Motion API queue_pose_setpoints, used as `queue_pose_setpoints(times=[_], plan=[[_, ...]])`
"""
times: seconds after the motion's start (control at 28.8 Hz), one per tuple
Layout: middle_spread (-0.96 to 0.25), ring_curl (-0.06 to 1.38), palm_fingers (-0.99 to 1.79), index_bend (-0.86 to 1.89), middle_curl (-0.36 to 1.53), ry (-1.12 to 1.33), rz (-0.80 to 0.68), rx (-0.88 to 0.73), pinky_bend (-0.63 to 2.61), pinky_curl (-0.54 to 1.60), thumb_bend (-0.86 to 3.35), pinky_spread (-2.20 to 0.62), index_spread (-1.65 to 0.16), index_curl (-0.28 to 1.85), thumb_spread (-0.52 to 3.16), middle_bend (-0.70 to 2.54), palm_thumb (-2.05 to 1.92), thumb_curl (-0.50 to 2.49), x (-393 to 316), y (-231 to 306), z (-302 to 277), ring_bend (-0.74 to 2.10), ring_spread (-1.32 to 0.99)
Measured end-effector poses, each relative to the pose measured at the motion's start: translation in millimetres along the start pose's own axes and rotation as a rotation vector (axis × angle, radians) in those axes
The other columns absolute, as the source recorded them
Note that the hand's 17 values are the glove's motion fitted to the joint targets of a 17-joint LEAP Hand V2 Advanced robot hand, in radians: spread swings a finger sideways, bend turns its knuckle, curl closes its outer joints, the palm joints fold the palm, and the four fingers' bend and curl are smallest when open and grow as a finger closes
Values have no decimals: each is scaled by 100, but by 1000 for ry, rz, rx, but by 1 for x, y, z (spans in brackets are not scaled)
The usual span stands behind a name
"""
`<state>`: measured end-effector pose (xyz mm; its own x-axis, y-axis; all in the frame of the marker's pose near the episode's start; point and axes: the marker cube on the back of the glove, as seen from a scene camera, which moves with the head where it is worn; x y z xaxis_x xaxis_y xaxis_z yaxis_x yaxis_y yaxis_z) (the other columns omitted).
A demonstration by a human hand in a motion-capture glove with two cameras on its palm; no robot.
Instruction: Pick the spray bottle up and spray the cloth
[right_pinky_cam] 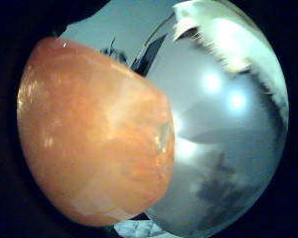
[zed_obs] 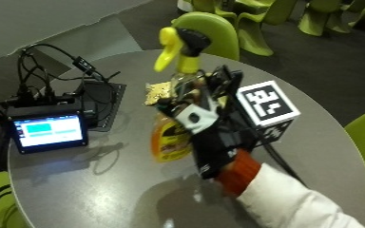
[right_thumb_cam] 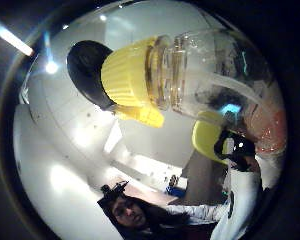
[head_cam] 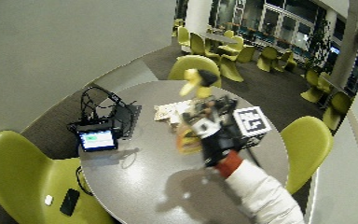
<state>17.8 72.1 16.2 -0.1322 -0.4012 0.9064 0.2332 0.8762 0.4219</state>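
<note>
1. The gloved right hand [zed_obs: 214, 137] has its grip clamped around the spray bottle [zed_obs: 173, 128].
2. The bottle is upright, lifted above the surface [zed_obs: 106, 190].
3. The cloth [zed_obs: 158, 92] lies on the surface behind the bottle.

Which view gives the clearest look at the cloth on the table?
The outside view: the cloth lies on the table behind the spray bottle that the right hand holds, partly hidden by it. The wide outside view shows it smaller. Neither palm view shows it.
</note>
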Motion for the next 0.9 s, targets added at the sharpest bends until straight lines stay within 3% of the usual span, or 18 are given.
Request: queue_pose_setpoints(times=[0.31, 0.8, 0.9], plan=[[-8, 58, 62, 21, 63, -129, 72, -222, 14, 38, -2, -6, -26, 58, 64, 38, 115, 66, 49, 13, 120, 47, -18], [-7, 59, 57, 21, 65, -16, 3, -270, 11, 35, -2, -4, -26, 61, 74, 40, 114, 66, 60, 13, 148, 48, -17], [-6, 59, 11, 26, 62, -76, 46, -334, 7, 33, -3, 7, -30, 63, 83, 35, 110, 65, 50, 30, 136, 34, -15]])
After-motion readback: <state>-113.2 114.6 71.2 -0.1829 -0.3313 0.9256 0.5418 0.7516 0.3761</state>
